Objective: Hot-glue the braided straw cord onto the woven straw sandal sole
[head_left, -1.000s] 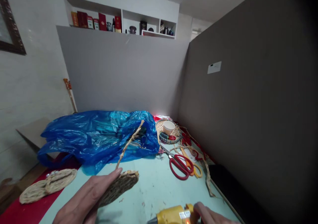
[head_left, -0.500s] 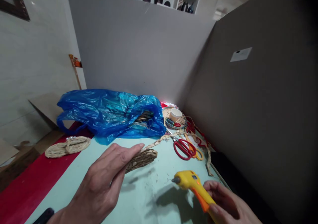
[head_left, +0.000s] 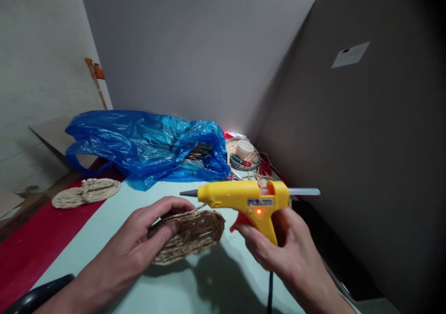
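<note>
My left hand [head_left: 149,235] grips a woven straw sole [head_left: 197,235], its thumb on the near face and its fingers over the top edge. A thin braided cord runs along that top edge. In my right hand [head_left: 278,244] is a yellow hot glue gun [head_left: 240,198], held by its handle, with its orange light lit and a clear glue stick jutting from the back. Its dark nozzle points left, just above the sole and close to my left fingers. Whether the tip touches the cord I cannot tell. A finished-looking straw slipper [head_left: 87,193] lies at the left.
A crumpled blue plastic bag [head_left: 146,142] lies at the back of the pale green tabletop [head_left: 139,291]. Beside it a round basket [head_left: 258,160] holds a white cup [head_left: 245,147]. A grey partition [head_left: 348,156] rises on the right. The scissors are hidden behind the glue gun.
My right hand has raised the glue gun and brought it left, over the sole. My left hand has turned the sole so its broad face shows. The view has tilted down.
</note>
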Demonstrator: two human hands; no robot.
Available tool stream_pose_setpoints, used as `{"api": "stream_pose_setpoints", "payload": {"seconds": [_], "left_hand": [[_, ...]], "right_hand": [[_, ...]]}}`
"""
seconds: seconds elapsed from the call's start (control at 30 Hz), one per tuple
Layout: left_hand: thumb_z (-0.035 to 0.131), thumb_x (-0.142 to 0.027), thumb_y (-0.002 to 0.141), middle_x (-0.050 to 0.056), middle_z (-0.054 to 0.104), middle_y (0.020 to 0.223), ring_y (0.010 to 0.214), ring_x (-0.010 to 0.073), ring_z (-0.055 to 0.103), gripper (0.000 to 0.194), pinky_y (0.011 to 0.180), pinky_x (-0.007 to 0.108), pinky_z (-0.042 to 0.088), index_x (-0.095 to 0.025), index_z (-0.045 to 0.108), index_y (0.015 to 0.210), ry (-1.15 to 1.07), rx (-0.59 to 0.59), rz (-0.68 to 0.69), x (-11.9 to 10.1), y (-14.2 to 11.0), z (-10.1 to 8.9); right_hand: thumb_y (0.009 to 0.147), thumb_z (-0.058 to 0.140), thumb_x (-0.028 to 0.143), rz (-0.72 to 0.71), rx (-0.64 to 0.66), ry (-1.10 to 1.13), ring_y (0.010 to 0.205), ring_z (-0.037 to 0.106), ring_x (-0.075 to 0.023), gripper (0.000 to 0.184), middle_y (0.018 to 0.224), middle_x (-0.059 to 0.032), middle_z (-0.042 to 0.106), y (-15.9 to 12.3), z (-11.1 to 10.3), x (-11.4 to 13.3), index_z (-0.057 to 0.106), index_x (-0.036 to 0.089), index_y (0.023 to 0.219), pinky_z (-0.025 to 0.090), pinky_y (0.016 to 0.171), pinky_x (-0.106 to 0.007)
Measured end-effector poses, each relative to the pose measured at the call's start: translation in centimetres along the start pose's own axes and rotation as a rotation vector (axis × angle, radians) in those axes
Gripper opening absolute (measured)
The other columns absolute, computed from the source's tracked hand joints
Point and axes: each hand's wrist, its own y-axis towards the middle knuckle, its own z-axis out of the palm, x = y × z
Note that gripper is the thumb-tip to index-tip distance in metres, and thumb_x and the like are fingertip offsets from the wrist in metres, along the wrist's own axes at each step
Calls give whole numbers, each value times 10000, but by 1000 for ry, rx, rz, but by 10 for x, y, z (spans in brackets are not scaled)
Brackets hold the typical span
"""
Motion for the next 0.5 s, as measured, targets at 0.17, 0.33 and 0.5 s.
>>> {"api": "stream_pose_setpoints", "payload": {"seconds": [0.17,0.33,0.5], "left_hand": [[580,-414,918,-20,785,1039,975,200,725,217,843,232,561,-331,757,1013,-54,89,-101,-3,1,3],[608,-408,907,-54,783,977,874,162,723,179,779,172,546,-363,768,974,20,84,-62,6,-2,6],[560,-224,937,-53,782,1042,942,173,711,432,797,211,556,-493,668,1257,135,170,230,19,-7,7]], "right_hand": [[816,750,439,-108,56,-35,429,479,-103,270,549,49,564,14,8,11,665,199,906,385,366,-199],[857,714,337,-183,141,23,623,671,-137,178,815,-26,730,22,3,6,679,177,926,558,540,-215],[875,696,278,-229,180,85,797,732,-158,128,883,-30,763,25,0,-2,678,175,950,598,707,-221]]}}
